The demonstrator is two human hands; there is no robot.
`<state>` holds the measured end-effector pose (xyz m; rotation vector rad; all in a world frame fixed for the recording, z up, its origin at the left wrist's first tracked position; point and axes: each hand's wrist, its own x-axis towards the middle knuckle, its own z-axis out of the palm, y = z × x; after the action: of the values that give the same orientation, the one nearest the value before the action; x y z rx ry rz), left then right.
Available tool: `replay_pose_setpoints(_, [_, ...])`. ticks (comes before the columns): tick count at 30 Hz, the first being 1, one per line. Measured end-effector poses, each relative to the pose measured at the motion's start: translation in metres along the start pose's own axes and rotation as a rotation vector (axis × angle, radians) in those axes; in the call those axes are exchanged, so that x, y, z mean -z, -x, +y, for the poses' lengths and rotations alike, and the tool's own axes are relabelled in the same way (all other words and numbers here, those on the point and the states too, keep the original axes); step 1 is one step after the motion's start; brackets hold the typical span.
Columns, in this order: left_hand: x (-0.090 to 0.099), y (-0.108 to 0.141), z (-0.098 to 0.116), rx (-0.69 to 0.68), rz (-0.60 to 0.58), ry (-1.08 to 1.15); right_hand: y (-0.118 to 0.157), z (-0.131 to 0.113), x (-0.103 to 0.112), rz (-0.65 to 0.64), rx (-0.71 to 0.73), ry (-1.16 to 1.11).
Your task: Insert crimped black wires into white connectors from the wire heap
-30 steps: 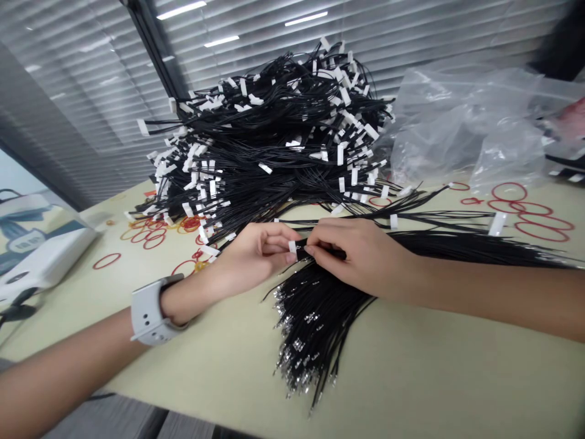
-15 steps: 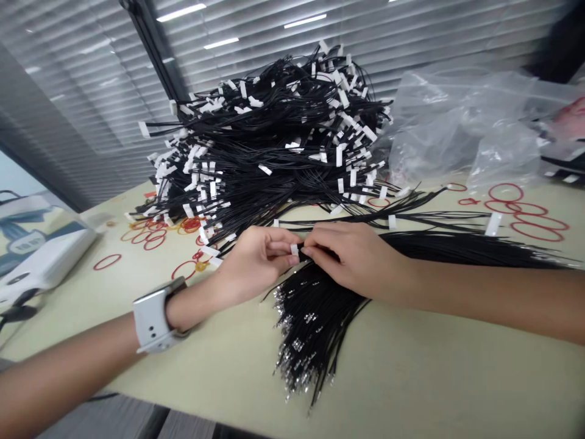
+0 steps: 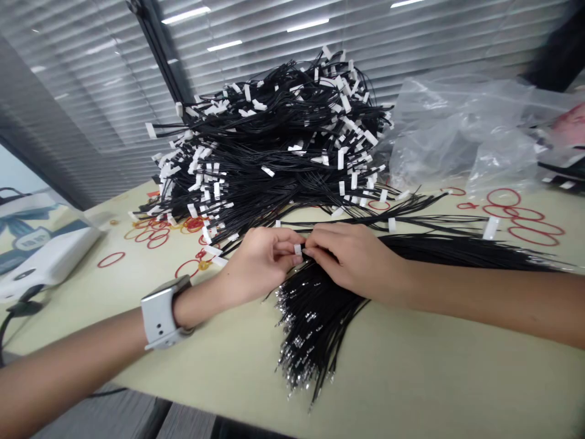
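Between thumb and fingers, my left hand (image 3: 260, 259) pinches a small white connector (image 3: 298, 249). My right hand (image 3: 350, 253) is closed close beside it, fingertips pressed together at the connector's right side on what looks like a black wire; the wire end is hidden by the fingers. Under and below my right hand lies a fanned bundle of black wires (image 3: 315, 317) with shiny metal terminals at the ends. More loose black wires (image 3: 448, 249) stretch to the right behind my right forearm. A few wires with white connectors (image 3: 491, 228) lie just beyond my hands.
A tall heap of black cables with white connectors (image 3: 283, 134) stands at the back against the blinds. Red rubber bands (image 3: 111, 260) are scattered left and right. Clear plastic bags (image 3: 457, 134) lie at back right. A white box-like device (image 3: 50, 262) sits at far left.
The view has shifted slightly. Both hands stay together at the white connector, with hardly any movement between them.
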<state>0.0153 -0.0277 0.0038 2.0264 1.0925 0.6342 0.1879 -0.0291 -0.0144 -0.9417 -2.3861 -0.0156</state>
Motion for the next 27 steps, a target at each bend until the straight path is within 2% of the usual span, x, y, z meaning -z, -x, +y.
replay_pose_setpoints(5, [0.0005,0.0021,0.0028,-0.001,-0.022,0.039,0.0029,-0.0009,0.0000,0.007,0.041,0.049])
replay_pose_setpoints(8, [0.0023,-0.0016,0.0034,0.093,-0.042,0.152,0.0046,-0.0006,0.0019,-0.004,0.002,0.006])
replay_pose_setpoints(12, [0.0034,-0.0056,0.0033,0.218,-0.006,0.221,0.0054,0.0010,0.0055,-0.016,-0.106,-0.040])
replay_pose_setpoints(16, [0.0030,-0.0056,0.0036,0.223,0.011,0.233,0.0049,0.0022,0.0082,-0.042,-0.195,-0.089])
replay_pose_setpoints(24, [0.0017,-0.0058,0.0039,0.204,-0.034,0.232,0.0015,0.0034,0.0065,-0.034,-0.208,-0.169])
replay_pose_setpoints(27, [0.0011,-0.0054,0.0029,0.199,-0.036,0.238,0.0022,0.0040,0.0063,-0.029,-0.173,-0.150])
